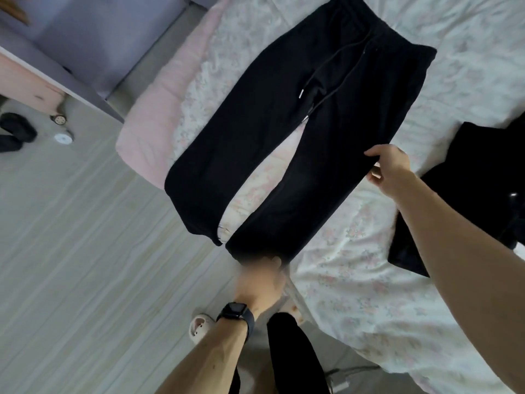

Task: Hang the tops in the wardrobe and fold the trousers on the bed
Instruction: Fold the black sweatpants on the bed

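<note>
Black drawstring trousers lie spread flat on the bed, waistband at the far end, both legs stretching toward me with a gap between them. My left hand, blurred and wearing a dark watch, is at the hem of the right-side leg near the bed edge; whether it grips the hem is unclear. My right hand pinches the outer edge of that same leg about halfway up. Another black garment lies on the bed to the right, partly behind my right forearm.
The bed has a floral white sheet and a pink pad along its left edge. Pale wood floor lies left. Dark slippers and a small round white object sit on the floor by a purple cabinet.
</note>
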{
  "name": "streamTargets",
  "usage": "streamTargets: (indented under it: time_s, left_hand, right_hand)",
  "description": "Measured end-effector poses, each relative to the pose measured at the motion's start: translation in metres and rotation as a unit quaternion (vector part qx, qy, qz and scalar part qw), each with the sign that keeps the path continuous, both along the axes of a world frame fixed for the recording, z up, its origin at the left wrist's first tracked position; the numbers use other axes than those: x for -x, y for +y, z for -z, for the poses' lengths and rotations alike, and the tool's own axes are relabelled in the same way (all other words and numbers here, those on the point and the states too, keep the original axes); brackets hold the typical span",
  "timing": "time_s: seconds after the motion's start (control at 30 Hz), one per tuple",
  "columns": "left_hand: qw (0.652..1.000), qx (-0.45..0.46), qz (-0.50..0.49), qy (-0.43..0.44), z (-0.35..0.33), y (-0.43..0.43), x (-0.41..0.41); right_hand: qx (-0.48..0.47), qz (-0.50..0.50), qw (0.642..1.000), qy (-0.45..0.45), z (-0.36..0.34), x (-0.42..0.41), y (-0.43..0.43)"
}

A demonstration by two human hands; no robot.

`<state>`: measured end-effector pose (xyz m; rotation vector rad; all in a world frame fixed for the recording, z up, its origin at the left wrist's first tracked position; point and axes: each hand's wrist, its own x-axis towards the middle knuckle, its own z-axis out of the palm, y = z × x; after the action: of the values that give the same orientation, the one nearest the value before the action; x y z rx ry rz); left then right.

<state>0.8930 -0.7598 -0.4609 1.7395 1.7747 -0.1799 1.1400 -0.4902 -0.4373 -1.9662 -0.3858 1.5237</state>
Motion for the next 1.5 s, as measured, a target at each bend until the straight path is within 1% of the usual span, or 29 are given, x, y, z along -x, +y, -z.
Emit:
streamTargets:
  time_s: [0.07, 0.13, 0.23, 0.33, 0.47, 0.6, 0.7, 0.83, 1.0, 1.13, 1.27, 1.33, 1.43, 1.47, 1.5]
  left_hand:
    - [1.000, 0.005, -0.010, 0.024, -0.010, 0.008, 0.023]
    - [0.996, 0.020, -0.079, 0.031, -0.021, 0.021, 0.046]
    - [0.981, 0.031, -0.189, 0.028, -0.039, 0.041, 0.086]
    - [0.973, 0.040, -0.226, 0.031, -0.048, 0.061, 0.124]
    - [0.957, 0.050, -0.284, 0.025, -0.043, 0.087, 0.186]
    - [0.937, 0.070, -0.341, -0.021, -0.019, 0.119, 0.256]
    - [0.940, 0.104, -0.322, -0.041, 0.003, 0.136, 0.289]
    - [0.960, 0.145, -0.239, 0.002, 0.034, 0.148, 0.320]
    - [0.976, 0.111, -0.186, 0.026, 0.056, 0.150, 0.339]
    - [0.984, 0.080, -0.154, 0.039, 0.053, 0.147, 0.337]
    - [0.979, 0.128, -0.145, 0.055, 0.028, 0.154, 0.319]
    - [0.980, 0.116, -0.156, 0.040, 0.015, 0.167, 0.307]
    - [0.985, 0.060, -0.165, -0.002, -0.003, 0.201, 0.289]
    - [0.985, 0.052, -0.160, -0.023, -0.007, 0.212, 0.282]
    - [0.989, 0.047, -0.135, -0.038, -0.011, 0.231, 0.272]
  right_hand:
    - [-0.020, -0.008, 1.000, 0.008, -0.013, 0.016, 0.009]
    - [-0.055, -0.004, 0.998, 0.013, -0.028, 0.038, 0.018]
    - [-0.112, -0.016, 0.994, 0.001, -0.052, 0.074, 0.031]
    - [-0.136, -0.058, 0.988, -0.035, -0.071, 0.103, 0.050]
    - [-0.167, -0.083, 0.981, -0.054, -0.079, 0.160, 0.082]
    - [-0.156, -0.107, 0.976, -0.104, -0.061, 0.216, 0.123]
    - [-0.131, -0.117, 0.972, -0.156, -0.045, 0.243, 0.147]
    - [-0.087, -0.128, 0.963, -0.221, -0.017, 0.285, 0.172]
    - [-0.047, -0.173, 0.949, -0.259, 0.015, 0.306, 0.184]
    - [-0.026, -0.229, 0.934, -0.273, 0.019, 0.307, 0.171]
    - [-0.048, -0.289, 0.911, -0.292, 0.005, 0.315, 0.138]
    - [-0.059, -0.287, 0.917, -0.270, 0.002, 0.317, 0.118]
    - [-0.048, -0.242, 0.943, -0.224, -0.001, 0.312, 0.099]
    - [-0.043, -0.228, 0.949, -0.213, -0.002, 0.308, 0.092]
    - [-0.044, -0.204, 0.957, -0.202, -0.001, 0.297, 0.091]
